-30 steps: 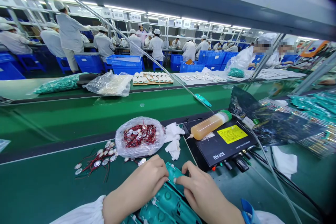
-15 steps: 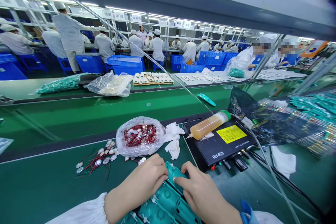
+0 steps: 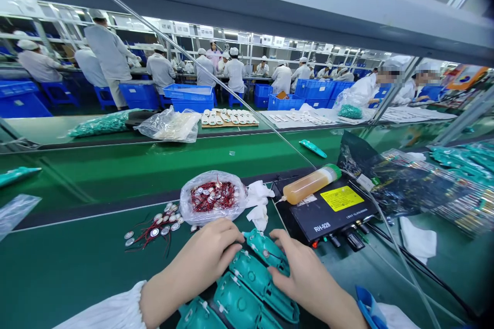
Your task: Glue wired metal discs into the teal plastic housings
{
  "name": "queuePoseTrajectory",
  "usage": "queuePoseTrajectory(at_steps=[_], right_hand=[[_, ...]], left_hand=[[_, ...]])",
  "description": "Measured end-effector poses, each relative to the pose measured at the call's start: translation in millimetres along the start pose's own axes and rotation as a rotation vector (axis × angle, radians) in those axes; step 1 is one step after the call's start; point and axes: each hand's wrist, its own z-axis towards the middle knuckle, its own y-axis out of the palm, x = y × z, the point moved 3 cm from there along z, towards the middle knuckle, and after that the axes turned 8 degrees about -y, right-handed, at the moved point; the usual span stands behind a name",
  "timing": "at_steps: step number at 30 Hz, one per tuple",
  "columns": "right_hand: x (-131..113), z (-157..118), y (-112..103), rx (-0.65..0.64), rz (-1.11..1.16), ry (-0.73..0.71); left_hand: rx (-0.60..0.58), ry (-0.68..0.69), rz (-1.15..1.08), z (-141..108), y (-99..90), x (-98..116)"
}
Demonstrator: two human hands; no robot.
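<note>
I'm looking down a long factory hall, where rows of workers in white coats and caps (image 3: 160,72) sit well beyond the black RH-928 unit (image 3: 328,211), among stacks of blue plastic crates (image 3: 189,97). Also beyond the unit, a green conveyor belt (image 3: 193,151) runs across my view, with a wooden board of small white parts (image 3: 229,119) on its far side.

The unit sits on my green work surface (image 3: 65,267). A bottle of amber liquid (image 3: 311,184) lies on top of it, its nozzle pointing left. Just left of the unit is a clear plastic bag (image 3: 212,198) full of metal discs with red wires, and a crumpled white cloth (image 3: 258,203) lies between the two. Further left, more wired discs (image 3: 154,231) are scattered loose.

A row of teal plastic housings (image 3: 258,282) sits in front of the unit and to its left, and the nearest to the unit (image 3: 266,252) is tilted up. My left hand (image 3: 200,262) is curled with its fingers at that housing's left end. My right hand (image 3: 309,277) is partly open and wraps its right side. I cannot tell how firmly either hand grips.
</note>
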Motion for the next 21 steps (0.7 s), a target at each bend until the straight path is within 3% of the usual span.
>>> queuePoseTrajectory(at_steps=[2, 4, 7, 10, 14, 21], right_hand=[[-1, 0, -8, 0.090, 0.215, 0.054], [-4, -2, -15, 0.099, 0.596, 0.125], [-18, -9, -20, -0.063, 1.233, 0.202], [-32, -15, -22, -0.172, 1.579, 0.165], [-40, -20, -19, -0.232, 1.746, 0.064], [-45, -21, -18, -0.266, 1.755, 0.004]], left_hand=[[0.053, -0.014, -0.016, -5, -3.2, -5], [0.147, -0.046, -0.034, -10, -8.0, -9], [0.297, -0.094, -0.057, -17, -16.1, -15], [0.354, -0.105, -0.075, -21, -20.5, -18], [0.325, -0.081, -0.090, -25, -18.7, -17], [0.289, -0.068, -0.108, -29, -13.7, -18]])
